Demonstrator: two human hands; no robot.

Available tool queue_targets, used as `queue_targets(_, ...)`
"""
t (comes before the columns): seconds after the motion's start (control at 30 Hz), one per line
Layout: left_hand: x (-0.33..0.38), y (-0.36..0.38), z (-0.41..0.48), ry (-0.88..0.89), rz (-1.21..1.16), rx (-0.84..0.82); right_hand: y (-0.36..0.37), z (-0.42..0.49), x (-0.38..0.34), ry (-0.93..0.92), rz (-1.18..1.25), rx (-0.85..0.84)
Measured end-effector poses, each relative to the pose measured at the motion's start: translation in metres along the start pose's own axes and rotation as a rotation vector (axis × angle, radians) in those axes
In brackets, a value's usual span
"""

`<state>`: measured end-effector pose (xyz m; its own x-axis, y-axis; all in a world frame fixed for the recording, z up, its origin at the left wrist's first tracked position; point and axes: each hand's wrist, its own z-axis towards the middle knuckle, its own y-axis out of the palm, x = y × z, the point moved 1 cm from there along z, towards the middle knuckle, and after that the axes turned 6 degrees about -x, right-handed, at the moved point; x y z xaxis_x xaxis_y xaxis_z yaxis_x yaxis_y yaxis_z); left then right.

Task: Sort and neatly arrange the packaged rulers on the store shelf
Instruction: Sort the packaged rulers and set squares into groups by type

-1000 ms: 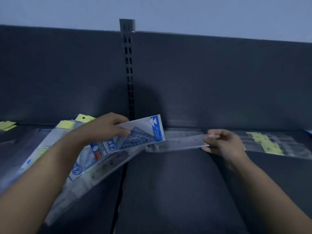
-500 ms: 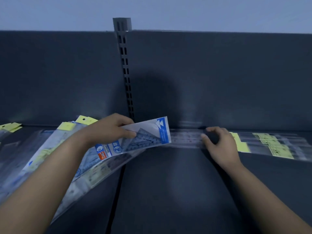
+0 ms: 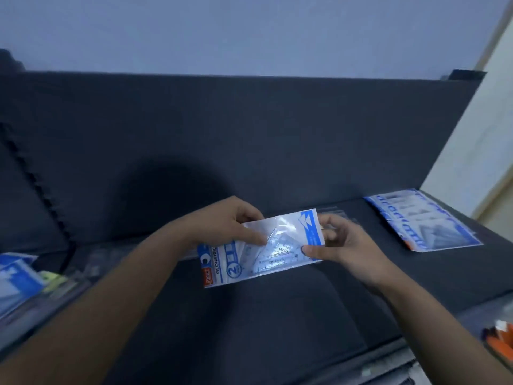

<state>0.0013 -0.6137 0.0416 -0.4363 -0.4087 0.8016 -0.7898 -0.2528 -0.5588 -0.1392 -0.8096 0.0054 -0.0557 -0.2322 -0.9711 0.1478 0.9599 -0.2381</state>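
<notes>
While left hand (image 3: 224, 225) pinches packet (image 3: 287, 232) | right hand (image 3: 344, 243) grips its end

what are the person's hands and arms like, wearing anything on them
Both the left hand and the right hand are bare: no gloves, rings, watch or bracelet visible. The forearms are uncovered to the frame edge, with no sleeve in view.
</notes>
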Motion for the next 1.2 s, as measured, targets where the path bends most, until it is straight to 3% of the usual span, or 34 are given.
queue_targets(0.17, 0.055, 0.065, 0.084, -0.08, 0.161, 0.161, -0.115, -0.021, 0.04, -0.013, -0.023, 0.027)
queue_targets(0.33, 0.11, 0.138, 0.163, -0.136, 0.114, 0.268, -0.238, -0.035, 0.082, -0.018, -0.032, 0.013)
queue_targets(0.53, 0.155, 0.205, 0.236, -0.208, 0.161, 0.498, -0.332, -0.046, 0.109, -0.009, -0.401, 0.102)
queue_targets(0.73, 0.158, 0.232, 0.283, -0.277, 0.363, 0.678, -0.366, -0.036, 0.135, 0.023, -0.658, 0.201)
queue_targets(0.93, 0.154, 0.247, 0.295, -0.274, 0.811, 0.538, -0.375, -0.033, 0.145, 0.083, -0.813, 0.269)
queue_targets(1.07, 0.145, 0.266, 0.286, -0.223, 0.723, 0.286, -0.37, -0.033, 0.145, 0.037, -0.859, 0.253)
queue_targets(1.2, 0.145, 0.274, 0.285, -0.303, 0.688, 0.255, -0.358, -0.033, 0.139, -0.026, -0.933, 0.193)
